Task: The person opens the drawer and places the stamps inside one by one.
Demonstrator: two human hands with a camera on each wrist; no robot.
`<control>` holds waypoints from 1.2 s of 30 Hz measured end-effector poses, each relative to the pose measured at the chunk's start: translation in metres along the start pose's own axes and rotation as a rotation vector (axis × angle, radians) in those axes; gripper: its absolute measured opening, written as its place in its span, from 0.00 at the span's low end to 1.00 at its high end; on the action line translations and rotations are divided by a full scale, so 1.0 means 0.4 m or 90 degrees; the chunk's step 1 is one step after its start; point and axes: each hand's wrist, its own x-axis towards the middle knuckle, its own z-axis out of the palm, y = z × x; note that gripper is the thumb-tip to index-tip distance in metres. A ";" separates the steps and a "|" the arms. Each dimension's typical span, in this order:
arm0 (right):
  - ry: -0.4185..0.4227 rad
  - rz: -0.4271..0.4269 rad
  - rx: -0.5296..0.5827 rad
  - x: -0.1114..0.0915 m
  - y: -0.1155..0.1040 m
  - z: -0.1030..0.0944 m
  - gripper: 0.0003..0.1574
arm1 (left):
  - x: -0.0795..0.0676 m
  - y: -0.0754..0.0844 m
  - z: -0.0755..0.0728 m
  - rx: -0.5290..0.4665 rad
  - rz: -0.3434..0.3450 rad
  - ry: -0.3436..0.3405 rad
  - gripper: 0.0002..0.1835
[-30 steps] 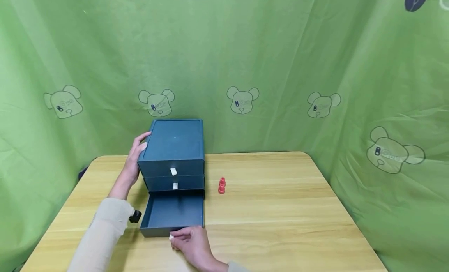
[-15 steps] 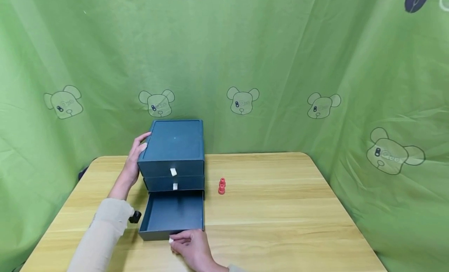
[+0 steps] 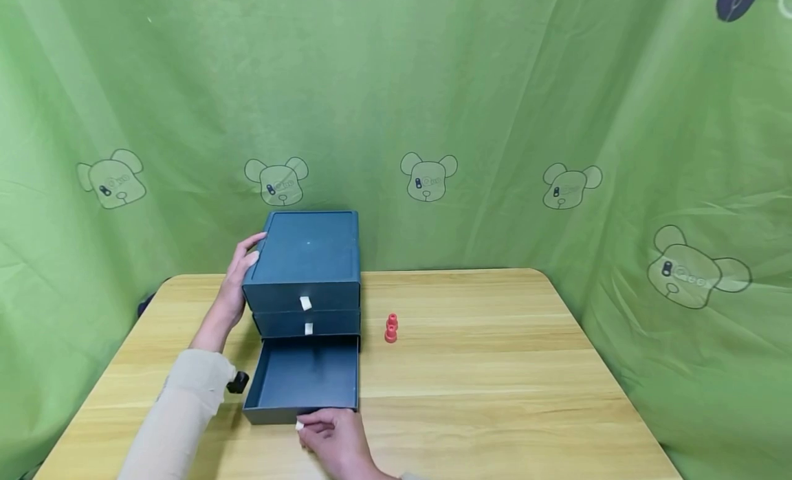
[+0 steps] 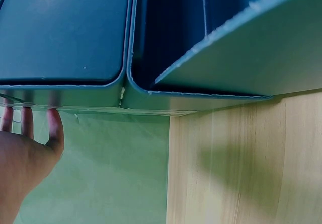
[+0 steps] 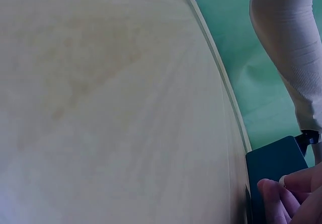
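Observation:
A dark blue drawer cabinet (image 3: 309, 246) stands left of centre on the table, its bottom drawer (image 3: 306, 380) pulled well out and bare inside. My left hand (image 3: 234, 280) rests against the cabinet's left side; in the left wrist view its straight fingers (image 4: 55, 126) press on that wall. My right hand (image 3: 339, 442) is at the front of the bottom drawer and pinches its small white pull tab (image 3: 300, 426). In the right wrist view, thumb and fingers meet at this tab (image 5: 282, 181) before the drawer front (image 5: 274, 158). The two upper drawers are closed, each with a white tab.
Two small red knobbed pieces (image 3: 391, 334) stand close together on the wooden table (image 3: 495, 370), right of the cabinet. A black device (image 3: 238, 382) sits at my left wrist beside the drawer. Green curtain (image 3: 495, 108) surrounds the table at the back and sides.
The bottom drawer has come slightly further out toward me and shifted a touch left, my right hand moving with it on the tab. The left hand keeps its place.

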 end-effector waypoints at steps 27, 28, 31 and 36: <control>0.121 -0.165 0.063 0.062 -0.158 -0.186 0.11 | 0.005 0.003 -0.004 0.003 0.013 -0.003 0.30; 0.137 -0.166 0.069 0.075 -0.158 -0.199 0.12 | 0.006 0.003 -0.004 0.004 0.015 -0.003 0.30; 0.179 -0.169 0.075 0.112 -0.156 -0.235 0.12 | 0.008 0.002 -0.004 0.004 0.019 -0.003 0.30; 0.233 -0.160 0.041 0.167 -0.149 -0.285 0.12 | 0.006 -0.001 -0.005 0.000 0.017 0.001 0.30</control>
